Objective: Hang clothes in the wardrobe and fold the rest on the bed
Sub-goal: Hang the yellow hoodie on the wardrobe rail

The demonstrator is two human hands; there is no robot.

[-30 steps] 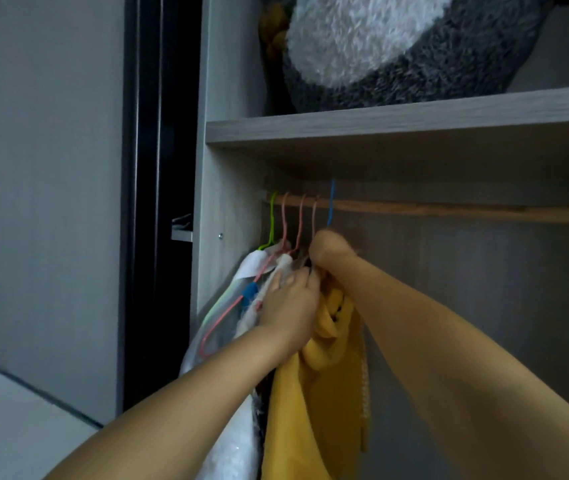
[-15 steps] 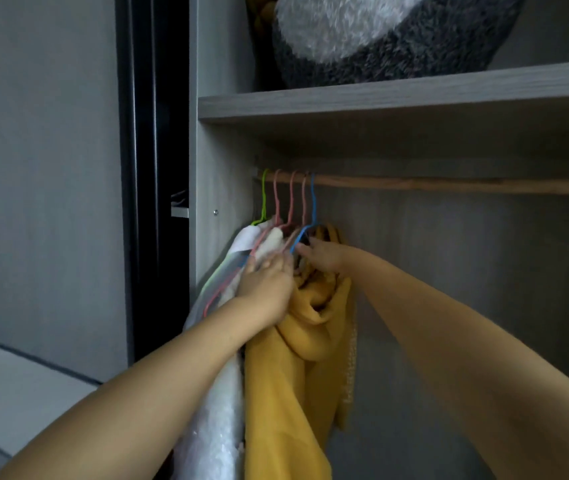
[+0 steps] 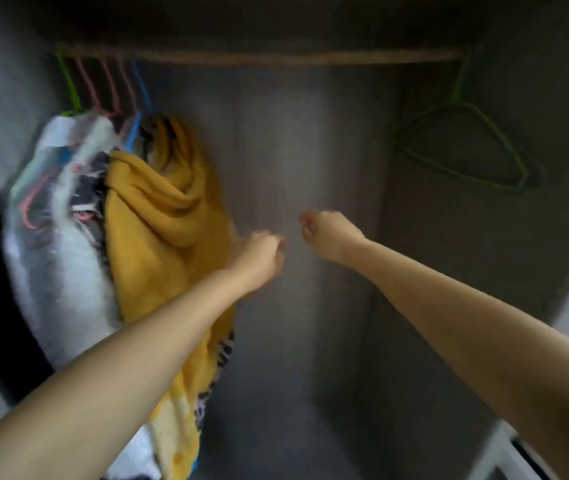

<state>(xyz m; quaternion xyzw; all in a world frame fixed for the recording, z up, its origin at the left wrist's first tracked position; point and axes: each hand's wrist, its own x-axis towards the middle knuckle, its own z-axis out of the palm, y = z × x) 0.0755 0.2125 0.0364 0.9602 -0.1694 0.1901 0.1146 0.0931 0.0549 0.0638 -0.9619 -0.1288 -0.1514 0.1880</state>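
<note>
Fingers [image 3: 305, 223] on both hands look loosely curled with nothing in them, though the shot's pretty blurry so I wouldn't swear to how tightly. The left hand [image 3: 258, 254] sits just beside the yellow garment [image 3: 158, 216], maybe brushing its edge, can't tell. The right hand [image 3: 328, 237] is out in the bare middle of the wardrobe, clear of everything.

That yellow piece hangs on a blue hanger [image 3: 137, 109] at the left end of the rail [image 3: 276, 58], jammed up against the white and patterned clothes [image 3: 64, 209] on pink and green hangers.

What worries me: it looks bunched and draped over the hanger rather than sitting square on it, so I'd guess one nudge from that left forearm could slide it off. The hooks are so crowded that dragging one could tip a neighbour. A spare green hanger [image 3: 466, 147] hangs at the right end of the rail.
</note>
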